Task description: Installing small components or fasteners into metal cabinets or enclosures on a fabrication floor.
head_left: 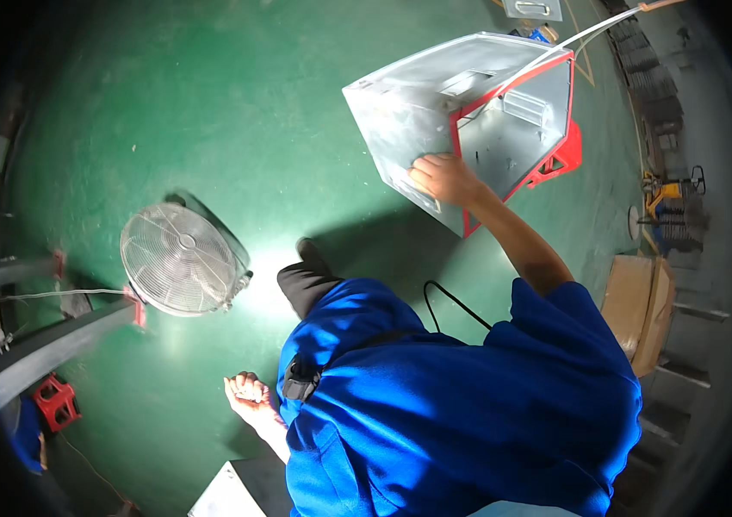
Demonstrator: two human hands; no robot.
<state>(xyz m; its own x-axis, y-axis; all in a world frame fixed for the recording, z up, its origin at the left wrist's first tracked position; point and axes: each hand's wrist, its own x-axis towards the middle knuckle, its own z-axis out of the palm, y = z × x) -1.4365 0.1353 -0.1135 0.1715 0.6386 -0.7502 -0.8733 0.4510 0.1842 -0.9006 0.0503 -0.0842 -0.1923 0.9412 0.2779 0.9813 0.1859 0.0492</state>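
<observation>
An open-fronted silver metal cabinet (405,133) with a red-edged opening stands tilted in view ahead and to the right. My right hand (443,178) reaches across the red edge and presses bent, closed fingers against the cabinet's outer side panel. Whatever lies under those fingers, if anything, is hidden. Inside the cabinet a pale bracket-like part shows on the far wall. My left hand (250,392) hangs low beside my hip, away from the cabinet, its fingers curled in and nothing visible in them.
A round floor fan (181,258) stands at left. A red stool (564,155) shows by the cabinet, another red stool (57,402) at lower left. Cardboard boxes (629,302) stand at right. A pale metal box (228,495) sits behind me. A white hose (586,36) crosses above the cabinet.
</observation>
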